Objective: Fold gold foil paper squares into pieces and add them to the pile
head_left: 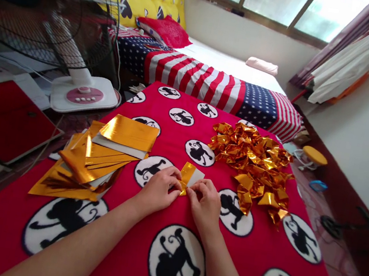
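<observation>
A small sheet of gold foil paper [187,173], partly folded so that a pale strip of its underside shows, lies on the red cloth between my hands. My left hand [163,187] pinches its left edge, thumb and fingertips close together. On the near right side my right hand [204,202] grips the same sheet with thumb and curled fingers. Left of my hands is a fanned stack of flat gold foil sheets [125,134] with whitish backs. To the right, a heap of folded gold foil pieces [254,153] spreads over the cloth.
The red tablecloth [116,258] bears round monkey prints. A white-based standing fan [85,92] is at the left, beside a dark red panel [8,122]. Beyond the table stands a bed with a flag-patterned cover [197,77]. A yellow stool [315,155] is on the floor at right.
</observation>
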A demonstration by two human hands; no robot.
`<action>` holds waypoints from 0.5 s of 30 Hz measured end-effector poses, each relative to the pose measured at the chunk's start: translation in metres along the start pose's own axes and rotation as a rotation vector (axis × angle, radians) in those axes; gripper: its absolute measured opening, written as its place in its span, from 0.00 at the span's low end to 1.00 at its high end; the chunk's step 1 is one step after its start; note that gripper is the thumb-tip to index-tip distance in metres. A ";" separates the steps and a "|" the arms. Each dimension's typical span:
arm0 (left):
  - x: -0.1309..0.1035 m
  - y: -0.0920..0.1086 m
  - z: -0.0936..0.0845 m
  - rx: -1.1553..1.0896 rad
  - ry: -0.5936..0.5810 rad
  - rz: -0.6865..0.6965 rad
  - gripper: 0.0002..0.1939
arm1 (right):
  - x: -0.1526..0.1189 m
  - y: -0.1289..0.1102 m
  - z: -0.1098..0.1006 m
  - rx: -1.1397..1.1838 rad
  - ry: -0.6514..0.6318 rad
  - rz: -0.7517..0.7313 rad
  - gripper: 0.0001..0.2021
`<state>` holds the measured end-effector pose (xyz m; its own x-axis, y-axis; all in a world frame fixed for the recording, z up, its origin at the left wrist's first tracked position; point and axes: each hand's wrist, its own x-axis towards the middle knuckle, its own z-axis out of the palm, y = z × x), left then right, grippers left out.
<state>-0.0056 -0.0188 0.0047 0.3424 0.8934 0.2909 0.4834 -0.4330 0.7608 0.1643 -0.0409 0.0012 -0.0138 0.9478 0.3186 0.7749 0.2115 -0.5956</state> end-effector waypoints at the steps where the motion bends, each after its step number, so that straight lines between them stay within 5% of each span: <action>1: 0.000 0.000 0.000 0.009 0.006 0.003 0.06 | 0.000 0.000 0.000 -0.008 0.000 0.000 0.05; 15: -0.001 0.002 0.009 0.072 0.070 -0.009 0.05 | -0.001 -0.003 0.001 -0.024 0.020 0.008 0.06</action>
<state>0.0026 -0.0213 0.0006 0.2817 0.9024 0.3261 0.5438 -0.4302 0.7206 0.1616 -0.0419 0.0019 0.0049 0.9443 0.3291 0.7898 0.1982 -0.5805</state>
